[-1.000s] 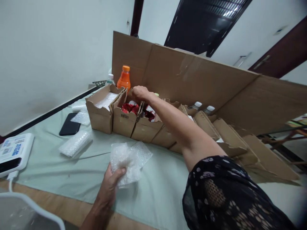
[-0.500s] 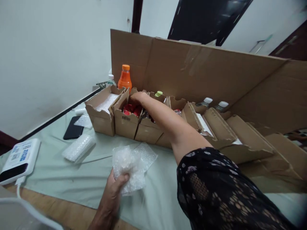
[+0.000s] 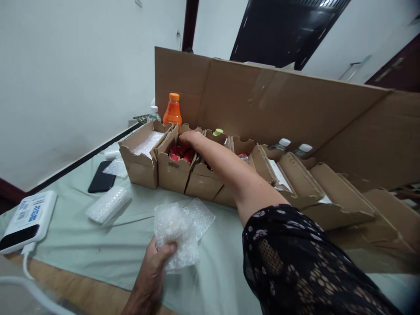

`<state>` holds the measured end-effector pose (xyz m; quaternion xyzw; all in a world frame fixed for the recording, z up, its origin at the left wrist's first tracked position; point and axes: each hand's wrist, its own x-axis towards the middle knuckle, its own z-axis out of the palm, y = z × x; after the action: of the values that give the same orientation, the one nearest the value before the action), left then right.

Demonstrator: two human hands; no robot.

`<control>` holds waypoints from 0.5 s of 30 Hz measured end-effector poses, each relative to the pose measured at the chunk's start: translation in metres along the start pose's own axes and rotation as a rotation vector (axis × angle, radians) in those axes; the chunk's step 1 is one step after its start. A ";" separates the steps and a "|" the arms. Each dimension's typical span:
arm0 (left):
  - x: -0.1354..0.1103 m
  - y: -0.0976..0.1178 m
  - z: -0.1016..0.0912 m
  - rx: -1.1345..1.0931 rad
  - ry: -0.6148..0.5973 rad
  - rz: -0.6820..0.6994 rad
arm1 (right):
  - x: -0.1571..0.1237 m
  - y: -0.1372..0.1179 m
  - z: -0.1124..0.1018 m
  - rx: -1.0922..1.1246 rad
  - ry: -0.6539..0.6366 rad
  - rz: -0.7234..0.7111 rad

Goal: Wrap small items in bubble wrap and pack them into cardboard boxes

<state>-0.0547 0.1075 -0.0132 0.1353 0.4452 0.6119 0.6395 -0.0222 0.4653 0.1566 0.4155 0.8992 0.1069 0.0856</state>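
Note:
Low at the centre, my left hand [image 3: 156,259] grips a crumpled sheet of bubble wrap [image 3: 179,234], thumb on top. Another flat piece of bubble wrap [image 3: 201,214] lies on the cloth just behind it. My right arm stretches across to the far row, and my right hand [image 3: 190,137] dips into the second cardboard box [image 3: 172,176] from the left. Its fingers are hidden inside, so I cannot see what they touch. Red wrapped packets [image 3: 180,153] lie in that box, below and in front of the hand. The leftmost box [image 3: 141,172] contains bubble wrap.
More cardboard boxes [image 3: 288,175] continue to the right before a tall cardboard panel [image 3: 278,100]. An orange bottle [image 3: 172,111] stands behind the row. On the left lie a bubble wrap roll [image 3: 108,204], a black phone [image 3: 101,177] and a white power bank [image 3: 31,218] with a cable.
The view has shifted slightly, so the scene sits a little lower. Both hands keep nearly the same places, the left on the bubble wrap and the right in the second box.

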 end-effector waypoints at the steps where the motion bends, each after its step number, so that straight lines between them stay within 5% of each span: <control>1: 0.000 0.000 0.000 -0.008 0.011 0.011 | 0.000 -0.001 -0.001 -0.004 -0.024 0.016; 5: -0.001 0.002 0.002 -0.012 -0.005 0.013 | -0.015 -0.002 -0.021 -0.019 0.071 0.118; 8: -0.001 0.005 0.001 -0.051 -0.001 -0.010 | -0.051 0.003 -0.050 -0.028 0.208 0.222; 12: 0.001 0.006 -0.015 -0.340 0.108 0.065 | -0.144 0.001 -0.070 0.048 0.529 0.280; 15: -0.002 0.004 -0.029 -0.558 -0.074 0.155 | -0.223 -0.029 -0.044 0.180 0.670 0.201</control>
<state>-0.0785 0.0958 -0.0257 0.0100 0.2244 0.7525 0.6191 0.0888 0.2705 0.2054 0.4496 0.8378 0.1655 -0.2618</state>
